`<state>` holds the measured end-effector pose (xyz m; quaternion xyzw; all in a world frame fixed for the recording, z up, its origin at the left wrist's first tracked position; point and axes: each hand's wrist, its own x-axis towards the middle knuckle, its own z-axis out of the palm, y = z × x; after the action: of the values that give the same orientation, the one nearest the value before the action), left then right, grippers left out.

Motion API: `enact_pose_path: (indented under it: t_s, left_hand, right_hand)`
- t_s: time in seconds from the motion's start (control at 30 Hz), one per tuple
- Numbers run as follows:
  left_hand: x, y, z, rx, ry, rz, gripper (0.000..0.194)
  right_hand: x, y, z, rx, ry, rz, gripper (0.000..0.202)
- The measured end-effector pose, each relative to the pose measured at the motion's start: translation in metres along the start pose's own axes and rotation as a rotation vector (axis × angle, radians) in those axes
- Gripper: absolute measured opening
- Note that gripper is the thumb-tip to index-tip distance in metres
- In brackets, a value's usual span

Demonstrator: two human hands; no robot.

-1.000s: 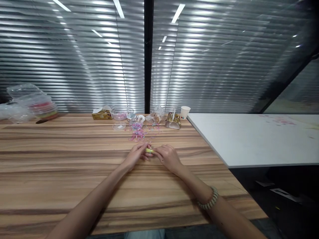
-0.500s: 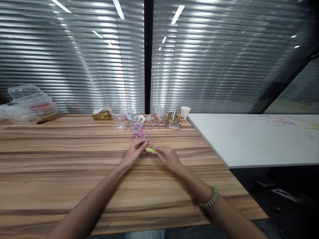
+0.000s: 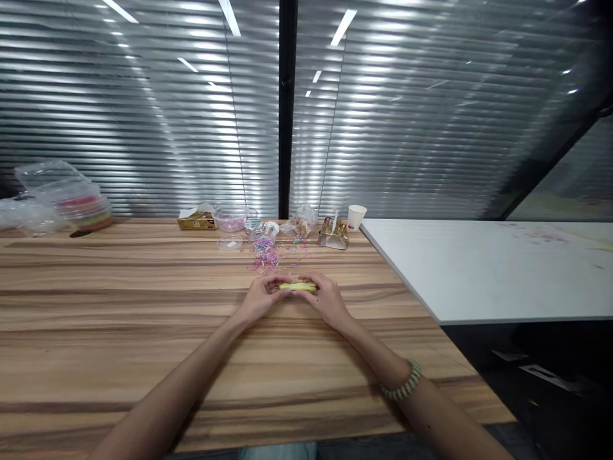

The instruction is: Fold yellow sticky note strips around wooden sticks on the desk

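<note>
Between my two hands is a small, long yellow bundle [image 3: 301, 287], held roughly level just above the wooden table. My left hand [image 3: 264, 295] pinches its left end, thumb in front and fingers behind. My right hand [image 3: 326, 299] grips the right end in the same manner. The fingertips hide parts of both ends, and the bundle is too small to name its kind. Beyond my hands lies a loose pile of small pink, purple and teal pieces [image 3: 266, 257], partly spilling from a clear bag or cup [image 3: 263, 243].
Along the back stand a gold box [image 3: 197, 221], a clear round tub [image 3: 230, 221], a flat clear lid [image 3: 230, 243], crumpled plastic [image 3: 302, 220], a gold tissue pack [image 3: 333, 235] and a paper cup [image 3: 355, 217]. Clear containers [image 3: 71, 198] sit far left. A white table [image 3: 460, 275] adjoins on the right.
The yellow bundle has turned to show more of its length. Both hands are now closed on its ends; earlier the left fingers were looser near its left tip.
</note>
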<state>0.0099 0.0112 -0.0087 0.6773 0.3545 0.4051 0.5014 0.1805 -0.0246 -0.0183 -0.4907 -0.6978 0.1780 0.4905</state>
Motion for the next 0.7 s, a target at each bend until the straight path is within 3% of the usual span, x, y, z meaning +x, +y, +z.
enact_pose_path:
  t_s: [0.17, 0.27, 0.47, 0.7]
  left_hand:
    - [0.0, 0.001, 0.0, -0.024, 0.026, -0.015, 0.034]
    - [-0.001, 0.002, 0.001, -0.023, 0.008, -0.017, 0.036]
    - [-0.001, -0.003, -0.002, 0.013, -0.054, 0.045, 0.032]
    - [0.0, -0.005, -0.002, 0.025, -0.042, 0.107, 0.026]
  right_hand:
    - [0.005, 0.004, 0.004, 0.506, 0.021, 0.306, 0.037]
    - [0.007, 0.003, 0.004, 0.692, 0.053, 0.433, 0.04]
    - [0.006, -0.004, 0.003, 0.855, 0.057, 0.535, 0.037]
    - [0.005, -0.004, 0.003, 0.868, 0.06, 0.547, 0.033]
